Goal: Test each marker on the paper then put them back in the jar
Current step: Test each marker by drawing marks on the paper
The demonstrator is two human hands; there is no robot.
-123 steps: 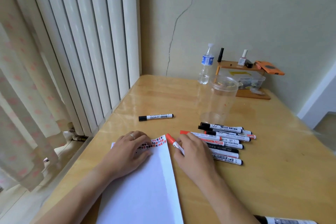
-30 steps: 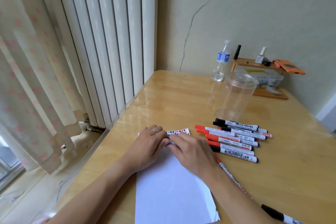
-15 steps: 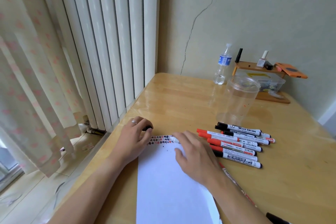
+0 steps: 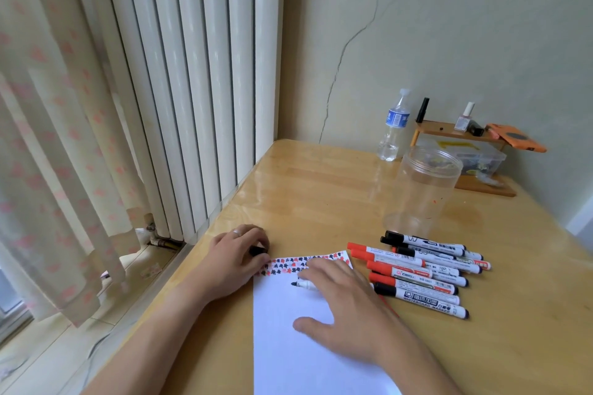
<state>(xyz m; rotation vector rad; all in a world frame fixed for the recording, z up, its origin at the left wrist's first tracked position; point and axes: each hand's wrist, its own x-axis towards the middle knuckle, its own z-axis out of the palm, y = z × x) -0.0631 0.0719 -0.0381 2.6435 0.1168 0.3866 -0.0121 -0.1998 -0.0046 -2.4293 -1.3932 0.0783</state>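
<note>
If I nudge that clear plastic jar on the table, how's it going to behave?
The jar looks empty, tall and thin-walled, so it is probably light and may tip or skid on the glossy table. On its side, its round body would likely roll toward the markers.

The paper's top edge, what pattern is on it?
Rows of small red and black marker blots across the paper, seen in the head view.
</note>
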